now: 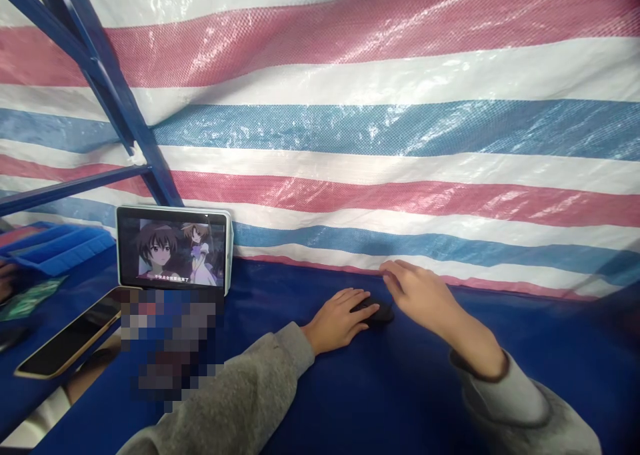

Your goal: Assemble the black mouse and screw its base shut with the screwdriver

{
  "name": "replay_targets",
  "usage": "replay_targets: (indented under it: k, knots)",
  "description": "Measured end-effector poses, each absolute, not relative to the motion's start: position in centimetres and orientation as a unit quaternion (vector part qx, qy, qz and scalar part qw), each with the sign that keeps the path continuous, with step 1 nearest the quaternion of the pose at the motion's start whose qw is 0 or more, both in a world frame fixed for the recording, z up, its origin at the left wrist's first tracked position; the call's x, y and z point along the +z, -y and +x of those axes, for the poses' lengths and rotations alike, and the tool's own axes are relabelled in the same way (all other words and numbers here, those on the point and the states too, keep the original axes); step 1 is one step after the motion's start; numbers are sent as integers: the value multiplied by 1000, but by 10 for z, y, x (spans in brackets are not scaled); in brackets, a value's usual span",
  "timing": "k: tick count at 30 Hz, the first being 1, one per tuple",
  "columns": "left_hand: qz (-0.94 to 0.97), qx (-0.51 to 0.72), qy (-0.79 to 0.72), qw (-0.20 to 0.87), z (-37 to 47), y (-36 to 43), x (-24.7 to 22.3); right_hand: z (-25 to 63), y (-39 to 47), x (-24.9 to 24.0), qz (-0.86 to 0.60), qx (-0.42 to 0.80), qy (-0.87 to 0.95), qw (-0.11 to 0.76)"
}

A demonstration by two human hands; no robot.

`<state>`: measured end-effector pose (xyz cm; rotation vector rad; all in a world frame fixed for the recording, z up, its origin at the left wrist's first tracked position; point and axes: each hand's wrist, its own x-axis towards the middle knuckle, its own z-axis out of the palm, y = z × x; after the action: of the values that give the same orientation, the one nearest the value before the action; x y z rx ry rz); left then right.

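Red, white and blue striped sheeting [380, 128] walls the far side, behind my dark blue table [400, 401]. A blue metal frame [120, 95] slants at the left, above a tablet [175, 251] (it shows a cartoon). My right hand [423, 295] hovers, loosely bent and free; my left hand [337, 318] clasps the black mouse [382, 312] just left of it.

black mouse [384, 313]: partly under left hand [340, 318] | co-worker's hand [6, 280]: edge-cut

A workshop-like bay, from the striped plastic sheeting [380, 129], blue metal frame [121, 111], blue table [400, 395] and plastic tray [70, 249].
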<state>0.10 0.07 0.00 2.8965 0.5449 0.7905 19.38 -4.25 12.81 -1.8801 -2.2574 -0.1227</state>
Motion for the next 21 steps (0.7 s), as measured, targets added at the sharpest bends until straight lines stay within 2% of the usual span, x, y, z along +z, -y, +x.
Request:
replay_targets:
  k: [21]
  knots:
    - [947,256,-185,52,1,0,1,197,42,128,-617,-40,780,97]
